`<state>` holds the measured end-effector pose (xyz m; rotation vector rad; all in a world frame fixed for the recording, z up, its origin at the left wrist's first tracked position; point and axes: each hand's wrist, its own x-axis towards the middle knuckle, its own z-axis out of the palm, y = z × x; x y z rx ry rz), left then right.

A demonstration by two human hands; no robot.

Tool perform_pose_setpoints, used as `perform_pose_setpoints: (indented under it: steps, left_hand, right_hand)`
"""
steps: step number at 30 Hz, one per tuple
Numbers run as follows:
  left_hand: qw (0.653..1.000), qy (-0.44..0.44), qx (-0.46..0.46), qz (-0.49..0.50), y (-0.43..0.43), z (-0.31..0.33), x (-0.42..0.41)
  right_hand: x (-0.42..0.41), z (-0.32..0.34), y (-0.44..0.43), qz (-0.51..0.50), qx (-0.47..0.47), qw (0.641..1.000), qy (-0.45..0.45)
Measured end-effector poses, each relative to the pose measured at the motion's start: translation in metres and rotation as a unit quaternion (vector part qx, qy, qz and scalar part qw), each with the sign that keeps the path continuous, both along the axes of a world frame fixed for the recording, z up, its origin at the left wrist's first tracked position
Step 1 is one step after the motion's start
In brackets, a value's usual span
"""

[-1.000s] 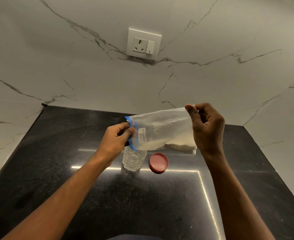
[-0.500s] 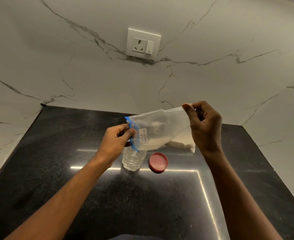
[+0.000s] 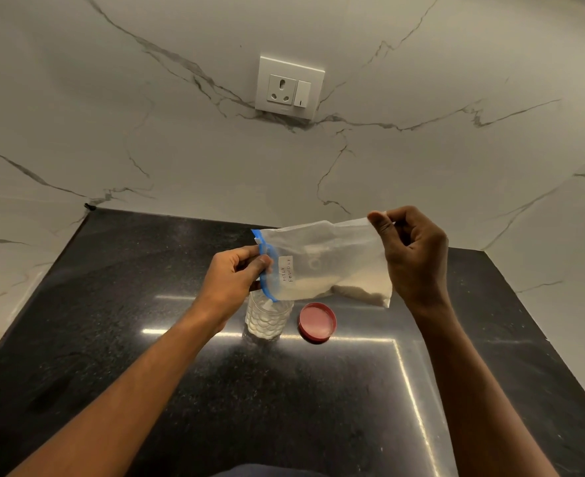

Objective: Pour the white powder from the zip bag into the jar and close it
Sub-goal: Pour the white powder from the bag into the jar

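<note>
My left hand (image 3: 236, 277) pinches the blue zip strip (image 3: 265, 270) at the mouth of the zip bag (image 3: 325, 256), thumb on the near side and curled fingers behind. My right hand (image 3: 414, 256) pinches the opposite, sealed end by its top corner, thumb and forefinger pressed together on the film, and holds it a little higher than the mouth. The bag hangs stretched sideways between the two hands, above the table (image 3: 146, 373), with a small handwritten label (image 3: 287, 271) near the zip. The white powder (image 3: 363, 289) lies heaped in the lower right part of the bag, away from the opening. Straight below the mouth's lower corner stands the clear, patterned jar (image 3: 268, 316), open. I cannot tell whether any powder is falling into it. Its red lid (image 3: 317, 322) lies flat on the black table just to the right of the jar, apart from it. Behind is a pale marble wall (image 3: 112, 132) with a socket (image 3: 289, 87). The bag looks thin, soft and light, so I judge it will sag and fold wherever it is not held. The stiffer zip strip and the far corner look like the best places to grip. Powder may cling to the film and then slide out in a rush, so the mouth should stay close over the jar's narrow opening.
</note>
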<state>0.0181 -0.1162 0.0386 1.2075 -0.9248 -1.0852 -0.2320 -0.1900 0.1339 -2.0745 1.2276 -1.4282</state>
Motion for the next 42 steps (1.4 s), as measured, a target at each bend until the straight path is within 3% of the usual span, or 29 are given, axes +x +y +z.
perform_pose_setpoints:
  steps: [42]
  left_hand:
    - [1.0, -0.014, -0.004, 0.003, -0.0009, -0.0044, 0.0034]
  right_hand:
    - [0.0024, 0.0053, 0.0048, 0.008, 0.01, 1.0, -0.022]
